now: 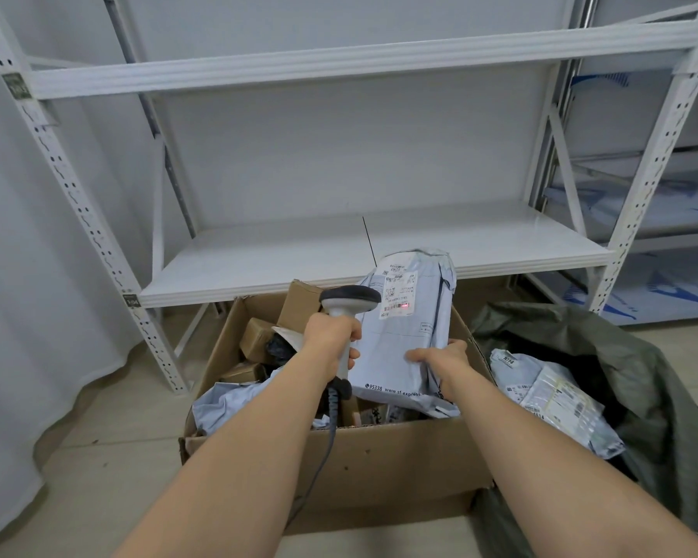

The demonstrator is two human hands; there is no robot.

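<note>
Both hands are working the scan step: the left hand [331, 336] is gripping a barcode scanner [349, 304], the right hand [440, 356] is holding a grey mailer [403, 348] upright just beyond it. Red light is showing on the label [397, 294]; shelving likely comes next.

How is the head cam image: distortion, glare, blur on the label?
Head view: strong wide-angle bowing, the rack uprights curve outward; light is soft, even, cool-tinted, with no hard shadows or glare on the grey parcel; the scanner in the left hand puts a red spot on the label; centre is sharp, but label print is too small to read; the right edge looks smeared.
</note>
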